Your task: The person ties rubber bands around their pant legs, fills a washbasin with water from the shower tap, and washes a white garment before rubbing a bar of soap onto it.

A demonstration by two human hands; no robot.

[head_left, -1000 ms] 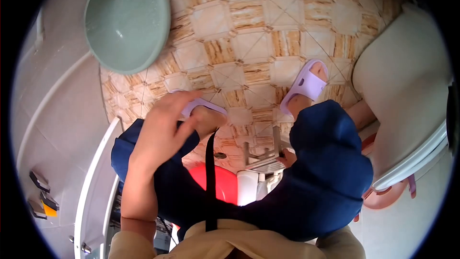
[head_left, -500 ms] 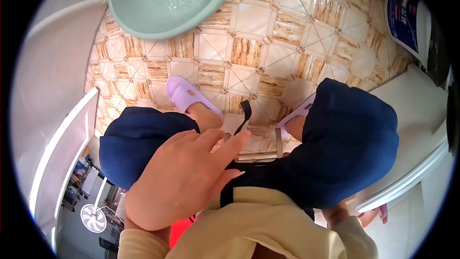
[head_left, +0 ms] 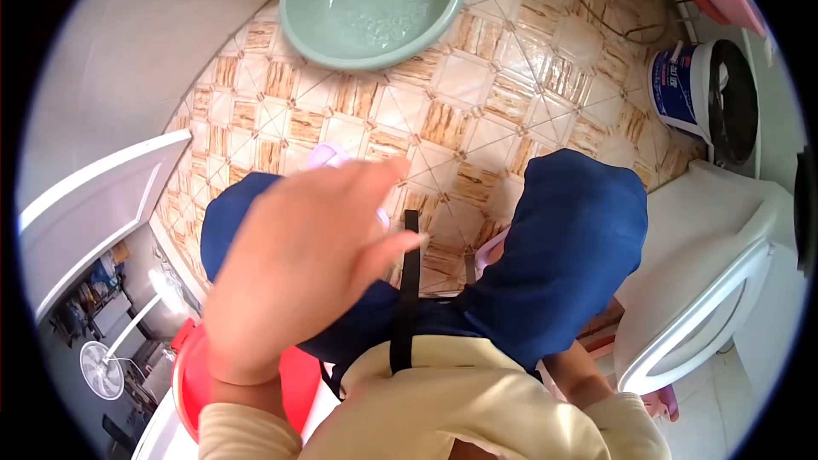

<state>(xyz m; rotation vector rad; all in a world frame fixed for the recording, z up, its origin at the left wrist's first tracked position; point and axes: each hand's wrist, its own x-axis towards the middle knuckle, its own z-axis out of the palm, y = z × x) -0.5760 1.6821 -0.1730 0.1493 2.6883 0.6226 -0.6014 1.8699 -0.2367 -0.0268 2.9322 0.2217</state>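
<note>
Black flat strap (head_left: 411, 281) hung between your dark-blue trouser legs (head_left: 575, 247), near your bare left hand (head_left: 298, 264), thumb and fingers spread wide; your hidden right hand's finger state couldn't be told.

left hand (head_left: 290, 260) up, blurred, thumb spread | right forearm (head_left: 581, 375) angled down, right hand hidden

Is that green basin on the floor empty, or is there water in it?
Not empty: the green basin seems to hold clear water, with ripples and glints over its bottom. How deep, I cannot tell.
</note>
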